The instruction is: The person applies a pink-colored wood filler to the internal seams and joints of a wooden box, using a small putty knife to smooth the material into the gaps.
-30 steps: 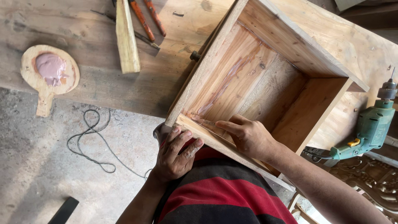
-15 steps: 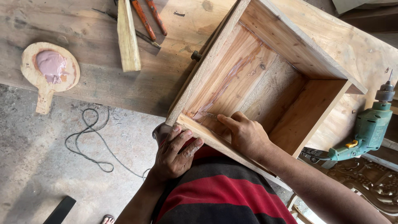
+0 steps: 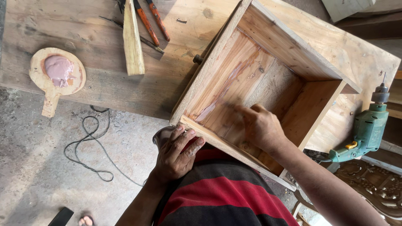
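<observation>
An open wooden box (image 3: 293,46), like a drawer, lies on a wooden workbench (image 3: 96,83). A pink smear of filler runs along its inner bottom board. My right hand (image 3: 261,125) is inside the box, fingers pressed flat on the bottom near that smear. My left hand (image 3: 176,152) grips the near corner of the box's front wall from outside, fingers curled over the edge. A small knob (image 3: 197,59) sticks out of the box's left wall.
A round wooden paddle (image 3: 52,79) with pink paste sits at the bench's left edge. A wood strip (image 3: 132,39) and orange-handled tools (image 3: 153,21) lie behind. A green electric drill (image 3: 366,132) rests at right. A black cord (image 3: 90,146) lies on the concrete floor.
My right hand has slid from the box's near wall further inside onto the bottom board. The left hand has stayed on the corner.
</observation>
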